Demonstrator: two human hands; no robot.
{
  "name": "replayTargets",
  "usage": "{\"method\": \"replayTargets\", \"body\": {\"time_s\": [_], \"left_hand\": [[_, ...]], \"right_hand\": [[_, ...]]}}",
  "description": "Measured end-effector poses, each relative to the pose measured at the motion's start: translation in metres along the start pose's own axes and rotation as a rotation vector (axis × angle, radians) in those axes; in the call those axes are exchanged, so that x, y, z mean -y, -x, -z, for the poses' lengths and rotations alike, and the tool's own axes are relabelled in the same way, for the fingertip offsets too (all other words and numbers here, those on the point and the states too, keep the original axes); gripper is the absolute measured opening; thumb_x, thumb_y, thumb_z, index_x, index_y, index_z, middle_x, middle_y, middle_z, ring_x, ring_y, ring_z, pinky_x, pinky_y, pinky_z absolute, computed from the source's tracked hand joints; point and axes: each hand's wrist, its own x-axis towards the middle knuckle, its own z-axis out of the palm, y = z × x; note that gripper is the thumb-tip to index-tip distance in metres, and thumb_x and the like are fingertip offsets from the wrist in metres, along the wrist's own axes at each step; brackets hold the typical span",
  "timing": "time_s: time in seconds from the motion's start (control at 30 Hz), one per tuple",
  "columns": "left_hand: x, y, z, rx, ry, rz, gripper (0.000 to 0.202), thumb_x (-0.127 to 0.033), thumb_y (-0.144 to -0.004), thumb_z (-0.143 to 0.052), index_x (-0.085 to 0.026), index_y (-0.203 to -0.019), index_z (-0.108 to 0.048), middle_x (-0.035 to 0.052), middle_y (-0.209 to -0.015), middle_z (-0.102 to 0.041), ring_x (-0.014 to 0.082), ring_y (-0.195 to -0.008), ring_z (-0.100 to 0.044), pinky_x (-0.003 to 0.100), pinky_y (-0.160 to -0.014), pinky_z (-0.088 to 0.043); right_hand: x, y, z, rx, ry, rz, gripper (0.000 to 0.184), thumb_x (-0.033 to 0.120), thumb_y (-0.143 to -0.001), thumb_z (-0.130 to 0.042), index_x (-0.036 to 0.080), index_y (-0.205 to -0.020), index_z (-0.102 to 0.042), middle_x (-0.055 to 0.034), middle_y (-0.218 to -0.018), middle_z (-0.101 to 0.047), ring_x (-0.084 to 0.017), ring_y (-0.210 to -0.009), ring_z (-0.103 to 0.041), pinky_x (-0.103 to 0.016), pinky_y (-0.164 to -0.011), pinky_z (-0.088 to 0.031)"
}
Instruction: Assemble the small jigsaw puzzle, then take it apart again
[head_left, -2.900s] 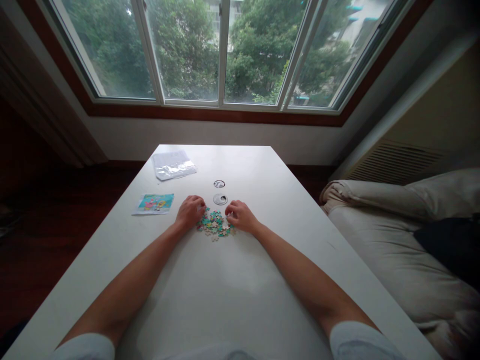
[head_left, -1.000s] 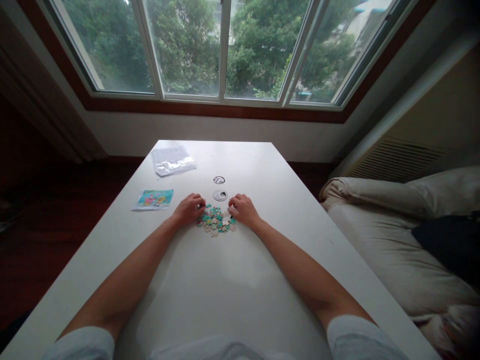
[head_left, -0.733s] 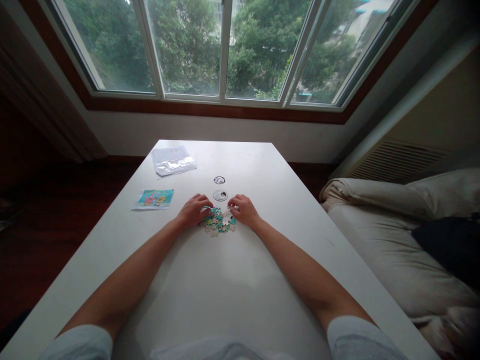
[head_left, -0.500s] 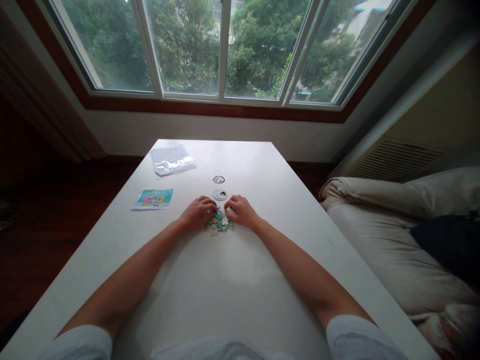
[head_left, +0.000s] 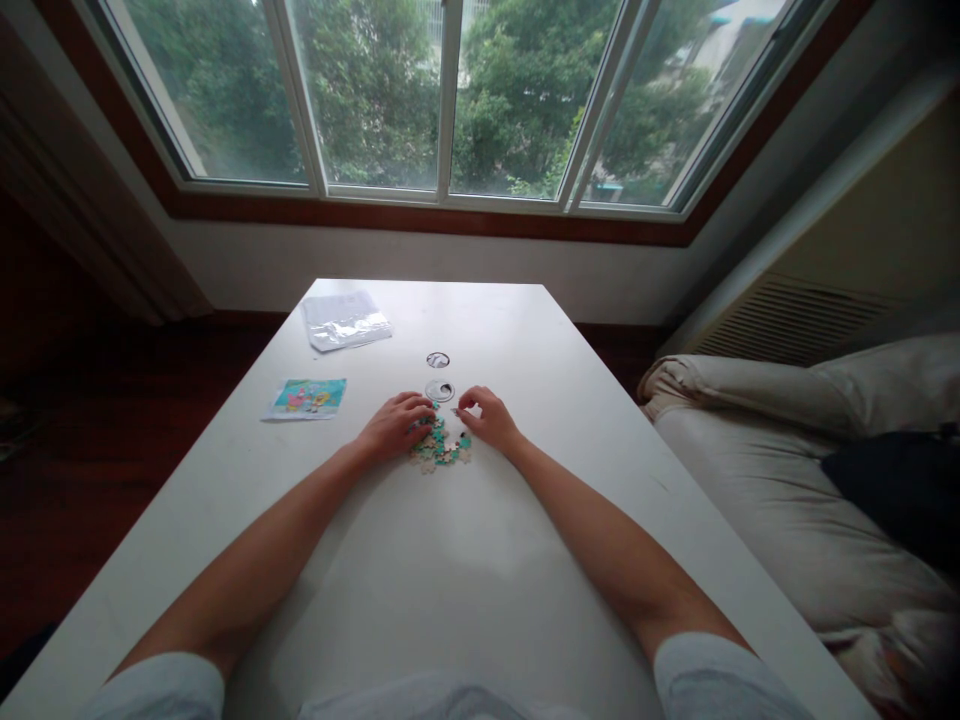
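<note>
A small pile of jigsaw puzzle pieces, teal and tan, lies on the white table. My left hand rests at the pile's left side, its fingers curled over the edge pieces; what its fingertips hold, if anything, is hidden. At the upper right of the pile, my right hand pinches a small puzzle piece between thumb and forefinger, just off the heap. Beyond both hands are two round, silvery disc-like items, one behind the other.
A colourful cartoon picture card lies to the left of my hands. Farther back on that side is a clear plastic bag. A beige sofa stands along the right, and a window is ahead.
My right hand has lifted slightly, drawing a puzzle piece away from the pile and opening a gap at its right side. My left hand has barely moved.
</note>
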Motion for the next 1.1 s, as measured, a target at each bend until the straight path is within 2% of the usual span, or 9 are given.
{"method": "replayTargets", "body": {"time_s": [0.13, 0.23, 0.33, 0.47, 0.63, 0.73, 0.87, 0.93, 1.1], "left_hand": [[-0.002, 0.000, 0.000, 0.007, -0.003, -0.004, 0.024, -0.036, -0.095, -0.060, -0.031, -0.117, -0.069, 0.0045, -0.134, -0.064, 0.0252, -0.133, -0.049, 0.046, -0.114, -0.043], [-0.006, -0.001, 0.001, 0.007, -0.004, -0.011, 0.022, -0.036, -0.096, -0.060, -0.031, -0.114, -0.071, 0.0049, -0.136, -0.063, 0.0254, -0.134, -0.048, 0.045, -0.114, -0.043], [-0.010, -0.003, 0.004, 0.023, 0.018, -0.048, 0.021, -0.035, -0.096, -0.059, -0.030, -0.111, -0.072, 0.0053, -0.129, -0.067, 0.0244, -0.130, -0.052, 0.043, -0.112, -0.044], [-0.017, -0.005, 0.007, 0.052, 0.041, -0.082, 0.021, -0.035, -0.097, -0.057, -0.029, -0.110, -0.073, 0.0054, -0.118, -0.071, 0.0233, -0.121, -0.057, 0.041, -0.110, -0.044], [-0.022, -0.005, 0.008, 0.083, -0.020, -0.088, 0.024, -0.035, -0.097, -0.058, -0.029, -0.116, -0.070, 0.0056, -0.121, -0.069, 0.0239, -0.121, -0.056, 0.041, -0.110, -0.043], [-0.023, -0.005, 0.007, 0.084, -0.057, -0.090, 0.027, -0.035, -0.095, -0.061, -0.029, -0.120, -0.069, 0.0063, -0.124, -0.067, 0.0251, -0.123, -0.054, 0.042, -0.111, -0.043], [-0.026, -0.005, 0.006, 0.064, -0.098, -0.075, 0.030, -0.037, -0.093, -0.064, -0.029, -0.121, -0.069, 0.0075, -0.125, -0.065, 0.0252, -0.121, -0.055, 0.044, -0.109, -0.045], [-0.027, -0.005, 0.006, 0.070, -0.115, -0.069, 0.029, -0.037, -0.093, -0.064, -0.029, -0.120, -0.069, 0.0072, -0.122, -0.065, 0.0246, -0.118, -0.055, 0.043, -0.107, -0.046], [-0.028, -0.005, 0.005, 0.120, -0.121, -0.096, 0.026, -0.036, -0.095, -0.061, -0.028, -0.119, -0.069, 0.0052, -0.121, -0.067, 0.0245, -0.120, -0.055, 0.043, -0.109, -0.044]], "right_hand": [[-0.010, 0.000, 0.007, -0.185, 0.175, -0.142, 0.003, 0.019, -0.089, -0.059, 0.019, -0.086, -0.059, -0.0043, -0.087, -0.062, -0.018, -0.086, -0.052, -0.030, -0.084, -0.041], [-0.017, 0.002, 0.011, -0.203, 0.338, -0.223, 0.002, 0.018, -0.089, -0.059, 0.019, -0.088, -0.060, -0.0068, -0.090, -0.062, -0.020, -0.088, -0.051, -0.032, -0.084, -0.040], [-0.020, 0.003, 0.010, -0.139, 0.408, -0.227, 0.003, 0.020, -0.088, -0.061, 0.019, -0.089, -0.063, -0.0087, -0.093, -0.062, -0.021, -0.093, -0.051, -0.033, -0.085, -0.040], [-0.019, 0.002, 0.009, -0.078, 0.386, -0.227, 0.007, 0.022, -0.089, -0.060, 0.020, -0.090, -0.067, -0.0088, -0.097, -0.063, -0.021, -0.096, -0.052, -0.033, -0.088, -0.041], [-0.013, -0.002, 0.022, 0.060, 0.338, -0.195, 0.009, 0.021, -0.089, -0.061, 0.020, -0.089, -0.070, -0.0068, -0.094, -0.064, -0.019, -0.091, -0.054, -0.031, -0.086, -0.040], [-0.005, -0.003, 0.037, 0.195, 0.253, -0.082, 0.009, 0.021, -0.087, -0.064, 0.020, -0.090, -0.072, -0.0054, -0.093, -0.063, -0.016, -0.090, -0.055, -0.027, -0.084, -0.041], [0.002, -0.004, 0.050, 0.481, 0.025, 0.027, 0.019, 0.024, -0.085, -0.068, 0.020, -0.103, -0.073, -0.0027, -0.090, -0.061, -0.010, -0.076, -0.054, -0.021, -0.072, -0.040], [0.002, -0.004, 0.051, 0.507, -0.003, 0.027, 0.019, 0.021, -0.085, -0.068, 0.018, -0.103, -0.073, -0.0024, -0.088, -0.059, -0.009, -0.072, -0.051, -0.020, -0.069, -0.039], [-0.004, -0.003, 0.042, 0.467, -0.015, 0.023, 0.017, 0.019, -0.083, -0.068, 0.016, -0.099, -0.071, -0.0025, -0.088, -0.058, -0.009, -0.074, -0.050, -0.020, -0.070, -0.038]]}}
